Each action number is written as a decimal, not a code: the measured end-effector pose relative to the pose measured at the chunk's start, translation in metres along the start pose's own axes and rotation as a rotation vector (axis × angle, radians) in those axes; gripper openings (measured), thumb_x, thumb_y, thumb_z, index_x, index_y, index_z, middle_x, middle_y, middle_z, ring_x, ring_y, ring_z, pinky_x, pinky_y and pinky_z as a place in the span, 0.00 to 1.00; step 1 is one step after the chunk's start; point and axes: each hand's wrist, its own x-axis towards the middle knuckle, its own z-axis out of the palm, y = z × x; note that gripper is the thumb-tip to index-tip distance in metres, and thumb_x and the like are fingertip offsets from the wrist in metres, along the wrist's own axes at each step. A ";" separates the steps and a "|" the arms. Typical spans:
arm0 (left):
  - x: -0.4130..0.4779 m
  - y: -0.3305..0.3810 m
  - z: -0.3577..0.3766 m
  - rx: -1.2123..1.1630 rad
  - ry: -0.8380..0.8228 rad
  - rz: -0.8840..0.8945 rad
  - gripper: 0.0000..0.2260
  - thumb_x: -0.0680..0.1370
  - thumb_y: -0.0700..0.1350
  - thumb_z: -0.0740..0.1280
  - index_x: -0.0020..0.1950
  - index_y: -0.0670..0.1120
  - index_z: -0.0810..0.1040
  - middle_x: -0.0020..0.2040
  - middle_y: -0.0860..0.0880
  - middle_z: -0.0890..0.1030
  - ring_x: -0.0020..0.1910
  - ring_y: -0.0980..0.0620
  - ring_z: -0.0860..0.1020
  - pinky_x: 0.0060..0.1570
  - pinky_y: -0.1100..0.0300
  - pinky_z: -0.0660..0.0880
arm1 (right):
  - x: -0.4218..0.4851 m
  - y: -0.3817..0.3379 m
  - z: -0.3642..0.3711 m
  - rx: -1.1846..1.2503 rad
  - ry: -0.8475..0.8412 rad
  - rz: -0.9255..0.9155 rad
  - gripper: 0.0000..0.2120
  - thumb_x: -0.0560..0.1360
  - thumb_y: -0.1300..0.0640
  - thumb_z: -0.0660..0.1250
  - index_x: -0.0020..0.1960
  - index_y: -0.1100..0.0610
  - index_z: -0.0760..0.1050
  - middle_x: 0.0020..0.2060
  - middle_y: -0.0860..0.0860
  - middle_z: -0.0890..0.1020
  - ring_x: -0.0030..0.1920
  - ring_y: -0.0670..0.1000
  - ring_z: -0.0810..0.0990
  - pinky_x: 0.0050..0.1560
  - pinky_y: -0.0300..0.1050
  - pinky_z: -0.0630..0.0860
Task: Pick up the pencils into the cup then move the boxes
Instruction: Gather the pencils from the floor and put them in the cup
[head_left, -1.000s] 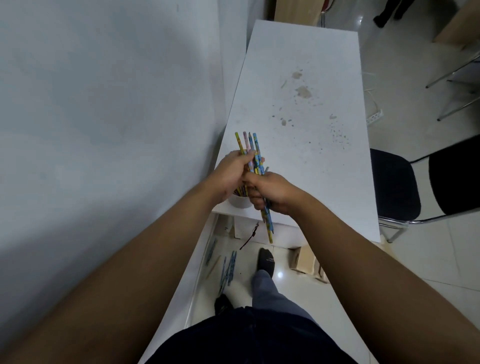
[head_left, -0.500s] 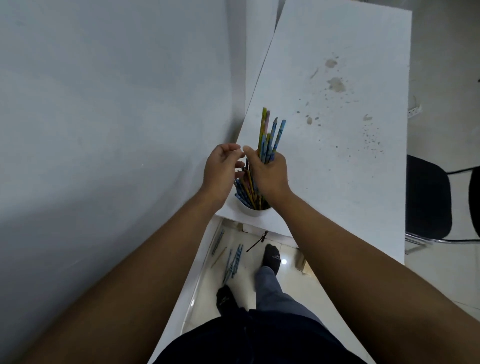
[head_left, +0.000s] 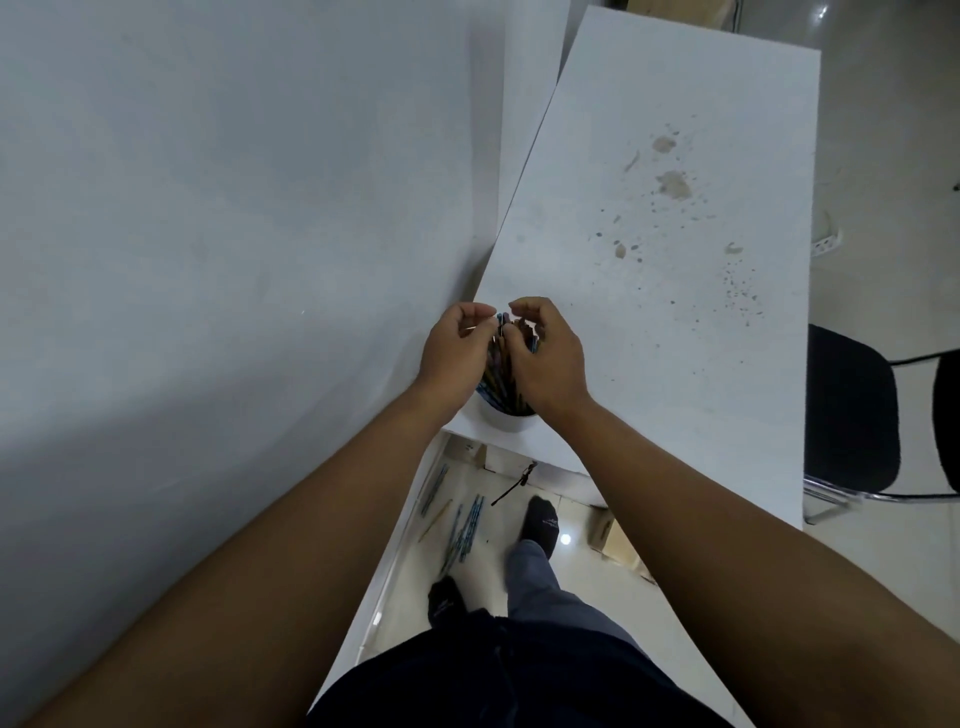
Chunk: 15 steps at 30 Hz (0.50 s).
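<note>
While both hands (head_left: 506, 348) cup pencils (head_left: 501, 382) in white cup (head_left: 506, 418), fingers curled, table (head_left: 675, 312) edge

Dim, soft indoor light; glare spot on the floor tiles (head_left: 570, 539); wide-angle bending at edges; forearms underexposed.

A plain office or study room, by the look of it. A long white bench (head_left: 675, 322) stands against a bare pale wall (head_left: 208, 234); its top is marked with brownish stains (head_left: 674, 184). A black padded chair (head_left: 849, 415) on a chrome frame sits at its right side. The floor (head_left: 883, 156) is glossy light tile, with a white power strip (head_left: 826, 243) lying on it. Pencils (head_left: 465, 525) lie scattered on the floor under the bench, near small cardboard boxes (head_left: 613, 535). A white cup (head_left: 506, 418) of pencils stands at the bench's near corner.
</note>
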 end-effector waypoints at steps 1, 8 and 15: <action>-0.004 0.000 0.000 0.006 0.006 0.010 0.06 0.81 0.49 0.66 0.57 0.55 0.80 0.53 0.57 0.83 0.54 0.59 0.81 0.50 0.64 0.77 | -0.003 -0.001 -0.002 -0.039 0.005 -0.017 0.12 0.82 0.54 0.68 0.64 0.45 0.78 0.58 0.38 0.83 0.59 0.34 0.79 0.59 0.26 0.71; -0.030 -0.003 -0.010 0.032 0.069 0.115 0.04 0.81 0.49 0.67 0.54 0.57 0.79 0.56 0.56 0.82 0.57 0.60 0.79 0.45 0.71 0.73 | -0.028 -0.008 -0.022 -0.083 0.057 -0.070 0.15 0.81 0.57 0.67 0.67 0.51 0.79 0.62 0.44 0.82 0.63 0.42 0.78 0.62 0.27 0.68; -0.067 -0.028 -0.020 0.066 0.101 0.188 0.05 0.80 0.49 0.68 0.52 0.60 0.78 0.60 0.58 0.77 0.58 0.73 0.74 0.45 0.83 0.68 | -0.083 -0.005 -0.045 -0.027 0.108 -0.020 0.12 0.81 0.61 0.66 0.62 0.51 0.79 0.57 0.45 0.83 0.57 0.38 0.78 0.52 0.25 0.70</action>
